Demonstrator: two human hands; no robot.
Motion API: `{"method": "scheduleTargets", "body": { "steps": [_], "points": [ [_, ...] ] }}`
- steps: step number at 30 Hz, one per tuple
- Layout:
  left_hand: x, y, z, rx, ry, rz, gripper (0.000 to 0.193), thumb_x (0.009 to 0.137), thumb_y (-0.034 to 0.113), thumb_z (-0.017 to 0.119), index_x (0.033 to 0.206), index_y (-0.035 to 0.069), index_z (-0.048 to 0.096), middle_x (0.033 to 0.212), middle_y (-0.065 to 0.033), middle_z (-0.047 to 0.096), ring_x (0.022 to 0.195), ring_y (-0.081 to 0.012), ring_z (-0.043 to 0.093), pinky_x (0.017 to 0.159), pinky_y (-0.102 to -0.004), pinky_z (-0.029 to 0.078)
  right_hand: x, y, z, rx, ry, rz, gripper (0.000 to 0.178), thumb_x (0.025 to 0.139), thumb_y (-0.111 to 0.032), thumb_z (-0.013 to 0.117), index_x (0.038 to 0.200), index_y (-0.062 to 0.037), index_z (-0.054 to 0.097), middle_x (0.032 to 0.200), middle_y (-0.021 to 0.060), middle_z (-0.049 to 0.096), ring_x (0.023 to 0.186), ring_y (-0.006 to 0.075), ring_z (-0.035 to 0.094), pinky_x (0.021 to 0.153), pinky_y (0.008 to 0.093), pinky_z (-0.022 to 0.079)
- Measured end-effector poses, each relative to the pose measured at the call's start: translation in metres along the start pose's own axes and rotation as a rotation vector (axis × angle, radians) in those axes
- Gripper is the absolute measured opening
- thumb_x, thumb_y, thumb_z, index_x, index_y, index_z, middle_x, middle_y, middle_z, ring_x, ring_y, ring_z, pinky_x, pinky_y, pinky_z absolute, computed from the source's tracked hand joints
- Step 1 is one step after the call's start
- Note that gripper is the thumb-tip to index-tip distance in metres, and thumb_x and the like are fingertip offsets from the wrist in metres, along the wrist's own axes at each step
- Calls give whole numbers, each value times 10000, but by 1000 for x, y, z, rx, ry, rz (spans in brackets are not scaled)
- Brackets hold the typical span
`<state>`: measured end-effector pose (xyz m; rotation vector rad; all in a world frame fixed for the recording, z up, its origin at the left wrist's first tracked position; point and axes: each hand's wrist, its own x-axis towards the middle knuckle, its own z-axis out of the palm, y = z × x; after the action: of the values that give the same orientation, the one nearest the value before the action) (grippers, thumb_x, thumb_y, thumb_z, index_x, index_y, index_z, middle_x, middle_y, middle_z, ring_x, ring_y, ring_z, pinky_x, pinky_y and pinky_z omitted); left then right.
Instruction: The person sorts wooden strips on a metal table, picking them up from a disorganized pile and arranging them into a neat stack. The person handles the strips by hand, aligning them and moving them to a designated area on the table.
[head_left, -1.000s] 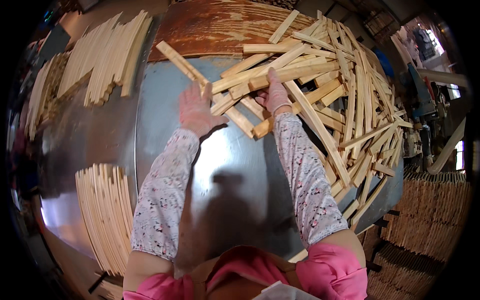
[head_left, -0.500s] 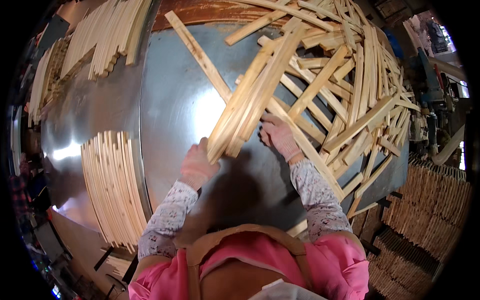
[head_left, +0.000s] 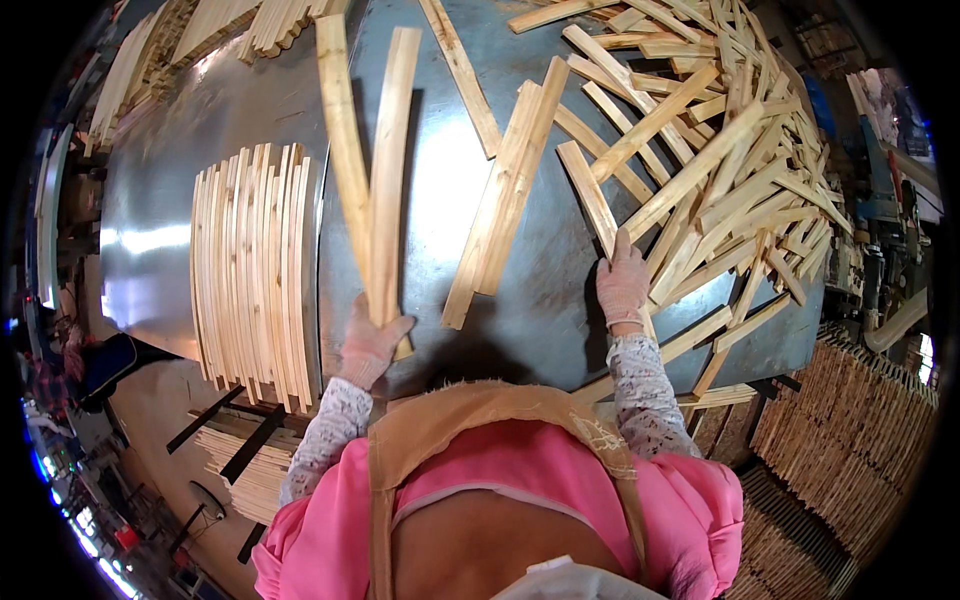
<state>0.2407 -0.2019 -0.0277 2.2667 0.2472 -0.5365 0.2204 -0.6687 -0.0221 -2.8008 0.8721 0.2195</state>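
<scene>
My left hand point(head_left: 369, 345), in a pale pink work glove, grips the near ends of two wooden slats point(head_left: 391, 170), which fan apart toward their far ends. To the right, my gloved right hand point(head_left: 623, 286) is closed on a short slat point(head_left: 589, 195) lying at the edge of the heap; its palm hides part of that wood. Between my hands, a few slats point(head_left: 505, 195) lie together at a slant on the metal tabletop point(head_left: 430, 230). Another single slat point(head_left: 461, 75) rests beyond them.
A jumbled heap of slats point(head_left: 740, 190) covers the table's right side. On the left, a neat row of slats point(head_left: 250, 275) lies side by side, with more rows point(head_left: 215, 25) at the far left. Stacked wood point(head_left: 835, 420) stands at the lower right, below table height.
My left hand has moved left with two slats out of the bundle both hands were at. The others lie on the table. My right hand has shifted right to a slat by the heap.
</scene>
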Motion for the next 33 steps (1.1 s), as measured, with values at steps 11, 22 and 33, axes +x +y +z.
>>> {"method": "scheduleTargets", "body": {
  "steps": [11,22,33],
  "points": [
    [3,90,150,183,-76,208,821,880,366,835,1507,-66,531,1520,-296,581,1401,-451,570,1196,-469,452,48,-148,43,954,-75,75,765,992,-430,678,1556,48,480,1399,330,673,1306,487,645,1117,459,491],
    [7,66,28,-1179,-586,-51,899,884,262,794,1647,-10,404,1379,-146,681,1154,-251,720,993,-392,613,17,-167,41,1784,-674,340,298,1032,-350,577,1130,-70,618,814,152,675,660,306,678,616,472,601],
    [-61,-56,-12,-1034,-139,-384,608,1113,561,571,1452,63,645,1331,-96,726,1123,-183,711,979,-366,595,-139,-293,80,1663,-765,0,477,1043,-206,562,1475,-42,443,974,106,610,726,222,642,616,372,578]
  ]
}}
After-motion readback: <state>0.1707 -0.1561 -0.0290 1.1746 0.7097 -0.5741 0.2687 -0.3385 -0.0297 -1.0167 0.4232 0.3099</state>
